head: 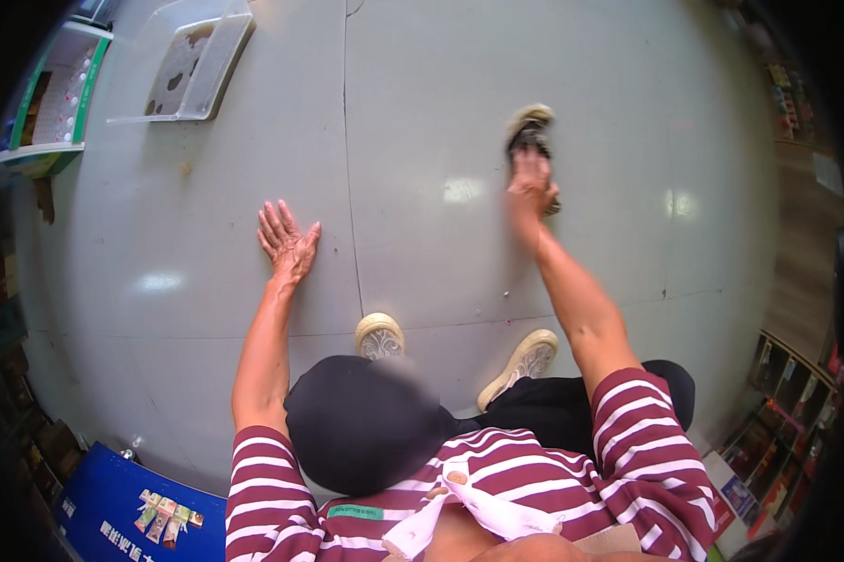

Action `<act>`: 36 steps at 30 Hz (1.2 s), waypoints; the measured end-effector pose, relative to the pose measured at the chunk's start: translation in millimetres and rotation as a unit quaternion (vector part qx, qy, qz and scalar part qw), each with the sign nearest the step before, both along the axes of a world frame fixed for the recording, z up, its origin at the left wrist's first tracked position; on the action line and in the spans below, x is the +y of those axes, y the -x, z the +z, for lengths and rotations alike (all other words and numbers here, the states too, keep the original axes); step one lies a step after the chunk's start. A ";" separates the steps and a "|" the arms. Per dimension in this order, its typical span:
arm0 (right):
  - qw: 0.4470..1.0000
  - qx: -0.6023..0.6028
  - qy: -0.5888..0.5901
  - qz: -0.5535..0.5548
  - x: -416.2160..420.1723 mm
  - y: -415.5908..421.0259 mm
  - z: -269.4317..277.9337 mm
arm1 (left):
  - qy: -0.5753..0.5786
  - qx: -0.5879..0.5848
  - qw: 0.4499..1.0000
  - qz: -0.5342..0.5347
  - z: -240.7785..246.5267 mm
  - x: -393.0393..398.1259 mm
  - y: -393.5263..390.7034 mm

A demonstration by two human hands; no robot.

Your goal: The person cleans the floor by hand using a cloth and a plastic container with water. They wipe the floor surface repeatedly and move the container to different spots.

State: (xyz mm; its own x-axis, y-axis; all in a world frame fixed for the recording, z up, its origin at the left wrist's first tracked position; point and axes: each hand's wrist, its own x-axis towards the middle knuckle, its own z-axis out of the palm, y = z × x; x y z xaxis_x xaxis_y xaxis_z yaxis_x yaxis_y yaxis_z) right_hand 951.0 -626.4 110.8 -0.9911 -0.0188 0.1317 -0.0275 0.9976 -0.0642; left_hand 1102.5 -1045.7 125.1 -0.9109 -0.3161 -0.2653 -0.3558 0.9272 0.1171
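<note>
My right hand [532,184] presses on a dark and pale cloth [531,125] against the grey floor [429,246]; hand and cloth are blurred. The cloth reaches forward past my fingertips, and a bit of it shows beside the wrist. To the left, my left hand [286,242] is spread with its fingers apart, holding nothing; its palm appears to rest on the floor. A clear plastic tub [236,67] stands at the upper left, with murky brownish liquid inside.
My pale patterned shoes [380,337] are below the hands. A green-edged display case [92,91] with bottles stands at the far left. A blue printed box [148,506] is at the lower left. Stocked shelves [791,393] line the right side. Small bits of debris [506,294] lie on the floor.
</note>
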 end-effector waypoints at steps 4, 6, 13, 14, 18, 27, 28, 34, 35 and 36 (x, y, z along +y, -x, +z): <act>0.971 0.003 0.075 0.226 -51.2 -48.2 21.7 | -0.007 -0.031 0.999 0.010 0.5 14.9 12.6; 0.943 -0.068 0.138 0.296 -79.9 -82.8 49.2 | -0.005 -0.049 0.999 0.019 2.9 15.2 14.7; 0.641 -0.498 0.518 0.269 -91.2 -62.6 61.5 | 0.017 -0.114 0.993 0.020 0.2 24.0 24.9; 0.544 -0.514 0.645 0.153 -87.8 -40.7 92.1 | 0.028 -0.107 0.993 0.033 0.6 9.9 11.8; 0.638 -0.278 0.715 0.072 5.5 56.6 94.5 | 0.007 -0.141 0.989 0.051 15.3 20.2 30.3; 0.981 0.073 -0.061 -0.170 147.0 79.8 -24.7 | -0.030 -0.098 0.994 0.044 15.7 23.9 22.8; 0.981 0.065 -0.063 -0.172 128.1 84.3 -27.3 | -0.031 -0.082 0.995 0.035 11.7 21.6 18.8; 0.992 0.088 0.052 0.070 -53.6 79.4 0.9 | -0.034 -0.054 0.998 0.020 3.7 24.5 14.8; 0.985 0.077 0.094 0.125 -83.6 63.8 9.5 | -0.033 -0.059 0.997 0.023 4.6 25.1 15.6; 0.975 0.040 0.125 0.179 -105.6 41.5 18.7 | -0.034 -0.062 0.997 0.026 4.9 26.3 17.4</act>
